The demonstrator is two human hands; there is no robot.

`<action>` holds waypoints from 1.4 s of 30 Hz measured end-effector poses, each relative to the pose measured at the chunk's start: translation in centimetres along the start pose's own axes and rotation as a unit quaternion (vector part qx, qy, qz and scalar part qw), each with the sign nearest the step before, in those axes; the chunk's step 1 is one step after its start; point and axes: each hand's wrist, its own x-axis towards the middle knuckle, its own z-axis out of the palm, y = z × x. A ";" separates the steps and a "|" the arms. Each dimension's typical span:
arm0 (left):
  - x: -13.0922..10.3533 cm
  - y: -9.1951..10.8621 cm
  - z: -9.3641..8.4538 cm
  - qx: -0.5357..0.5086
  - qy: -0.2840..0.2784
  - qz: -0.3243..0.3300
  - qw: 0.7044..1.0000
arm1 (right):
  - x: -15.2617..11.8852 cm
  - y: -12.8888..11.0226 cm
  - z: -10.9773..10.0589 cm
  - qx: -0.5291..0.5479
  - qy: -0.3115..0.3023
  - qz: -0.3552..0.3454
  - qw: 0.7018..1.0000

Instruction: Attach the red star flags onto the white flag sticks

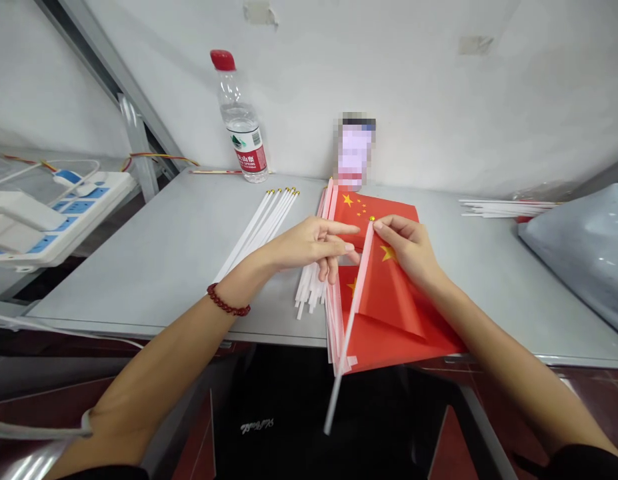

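My right hand (406, 243) pinches a small red flag (383, 293) near the gold tip of its white stick, which slants down past the table's front edge. Just left of that stick is my left hand (326, 247), its fingers apart and nothing in them. Beneath both hands lie more red flags (399, 208) with yellow stars, their white sleeves toward the left. Some white sticks (309, 293) are bunched beside those sleeves, partly hidden by my left hand. Further left, several loose white sticks (256, 227) with gold tips rest on the table, their lower ends behind my left forearm.
A red-capped water bottle (243, 127) and a blurred phone (356, 153) stand against the back wall. To the right are more white sticks (503, 208) and a grey plastic bag (583, 247). A power strip (73, 213) with cables sits at the left.
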 end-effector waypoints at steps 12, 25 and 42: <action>-0.5 0.4 -0.8 0.076 -0.002 -0.057 0.995 | 1.6 0.4 -2.1 -0.087 0.188 -0.058 0.977; 1.9 -2.0 -1.2 0.362 0.359 0.012 0.860 | 0.6 0.8 -0.9 -0.297 -0.228 -0.125 0.919; -0.4 -1.4 -6.6 0.499 0.335 -0.212 0.771 | 0.0 0.7 -0.2 -0.355 -0.292 -0.085 0.884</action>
